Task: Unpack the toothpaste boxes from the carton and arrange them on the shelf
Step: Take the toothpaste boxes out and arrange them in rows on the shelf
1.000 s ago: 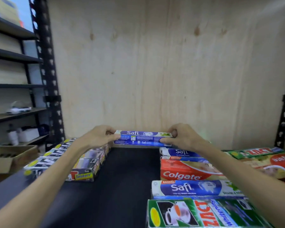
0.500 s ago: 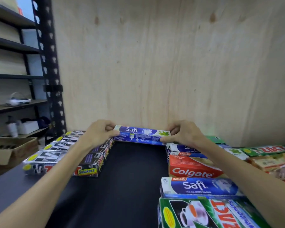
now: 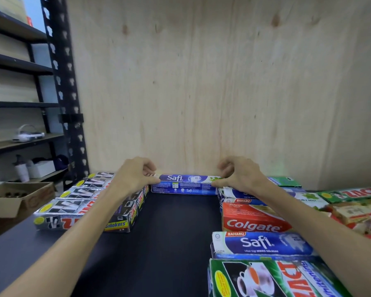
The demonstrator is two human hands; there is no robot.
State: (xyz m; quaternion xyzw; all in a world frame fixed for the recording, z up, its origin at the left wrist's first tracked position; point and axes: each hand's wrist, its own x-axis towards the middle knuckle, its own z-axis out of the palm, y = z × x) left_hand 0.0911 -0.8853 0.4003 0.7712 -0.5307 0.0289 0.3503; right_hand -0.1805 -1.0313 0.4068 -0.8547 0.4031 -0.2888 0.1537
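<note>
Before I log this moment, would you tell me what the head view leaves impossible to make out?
- Ends of the Safi box: covered by the left hand and right hand.
- Whether that box rests on the shelf or is just above it: unclear at this angle.
- Contents of the cardboard carton: too small and dim.
- Green Zact box: cut off by the bottom edge.
- Right fingertips: motion-blurred.

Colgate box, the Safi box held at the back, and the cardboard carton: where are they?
Colgate box [image 3: 254, 219]: head view, red top face.
Safi box [image 3: 185, 182]: head view, middle between both hands.
Cardboard carton [image 3: 33, 198]: head view, side wall.
</note>
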